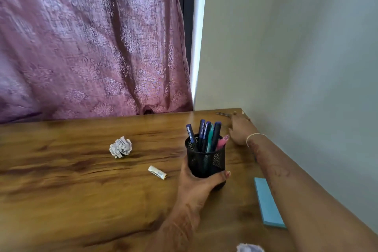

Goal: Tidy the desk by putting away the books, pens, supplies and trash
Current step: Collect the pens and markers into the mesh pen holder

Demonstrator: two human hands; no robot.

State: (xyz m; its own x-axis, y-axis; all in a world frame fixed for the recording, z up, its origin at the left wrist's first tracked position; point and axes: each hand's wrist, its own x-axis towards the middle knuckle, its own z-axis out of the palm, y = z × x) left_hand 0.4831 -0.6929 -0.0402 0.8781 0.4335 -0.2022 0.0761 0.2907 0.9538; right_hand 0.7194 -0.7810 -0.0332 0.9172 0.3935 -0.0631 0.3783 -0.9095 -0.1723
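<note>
Looks like the pen-gathering step. The black mesh pen cup [205, 161], full of blue, teal and pink pens [206, 135], is right of the wooden worktop's [61, 190] middle, with the left hand [196, 186] wrapped round it. The right hand [240, 131] lies open at the far right corner, beside a thin grey stick-like item [222, 114]. I'd guess the next move is to pinch that and drop it in.

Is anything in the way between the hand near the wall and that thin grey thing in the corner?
Nothing visible. The right hand is right at the thin grey thing on the bare desk. The pen cup, in the left hand, is off to the side.
</note>
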